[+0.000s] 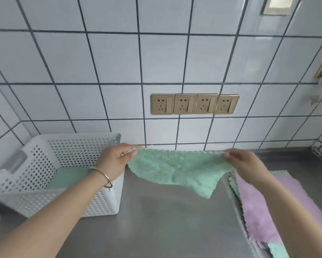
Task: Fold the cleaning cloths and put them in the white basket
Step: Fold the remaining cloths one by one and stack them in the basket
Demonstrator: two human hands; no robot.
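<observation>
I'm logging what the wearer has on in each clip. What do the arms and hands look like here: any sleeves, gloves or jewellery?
Both forearms are bare, with no sleeves in view and no gloves. The left hand has a thin, plain metal bangle, gold-toned, sitting loosely round the wrist. The right hand shows no ring, watch or bracelet. No markings are visible on either arm.

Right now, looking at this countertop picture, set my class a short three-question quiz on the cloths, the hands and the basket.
1. True or false: the mint-green fluffy cloth lies flat on the steel counter.
2. Which hands pinch its top corners?
3. The white perforated plastic basket stands: A by the left hand, B by the right hand, C on the lilac cloth pile.

Key: 1 false, it hangs; 2 both; 3 A.
</observation>
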